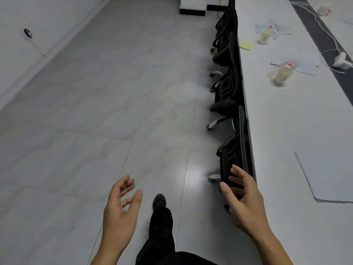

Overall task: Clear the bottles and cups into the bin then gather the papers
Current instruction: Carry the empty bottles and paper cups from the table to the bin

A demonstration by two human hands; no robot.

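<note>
Long white tabletop [277,121] runs along person's right; near bottle [282,74] & far bottle [265,36] stand on it among loose papers [328,176], well ahead. No bin in view. Left hand [119,209] & right hand [246,201] empty, fingers loosely spread. Prob. nothing cleared yet.

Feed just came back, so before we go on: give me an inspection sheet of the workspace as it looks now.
Surface: long white table along the right, with a dark strip down it.
Job's things: near bottle and far bottle, both with pale contents, on the table; large sheet closest to the person; near papers and far papers by the bottles; no bin seen.
Clutter: yellow pad near the table edge.
Grippers: left hand and right hand open, held out in front, holding nothing.
Cables: white cables along the dark strip, by a white adapter.
Surroundings: black chairs tucked under the table; tiled floor.
</note>
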